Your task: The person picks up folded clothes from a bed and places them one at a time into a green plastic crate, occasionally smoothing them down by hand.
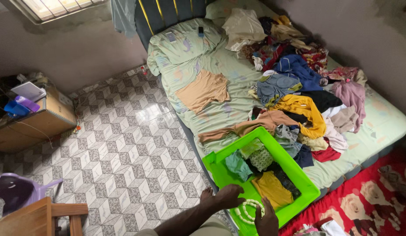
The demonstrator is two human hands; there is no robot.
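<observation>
A bright green plastic basket sits at the near edge of the bed and holds several folded or crumpled clothes, among them a mustard piece and a teal one. My left hand rests with curled fingers on the basket's near rim. My right hand lies inside the basket beside a white beaded ring, touching it. Whether either hand grips anything is unclear.
A large pile of mixed clothes covers the bed's right half. A tan shirt lies spread flat on the pale green sheet. Patterned tile floor lies left, with a cardboard box, a purple bucket and a wooden chair. A red floral rug is at right.
</observation>
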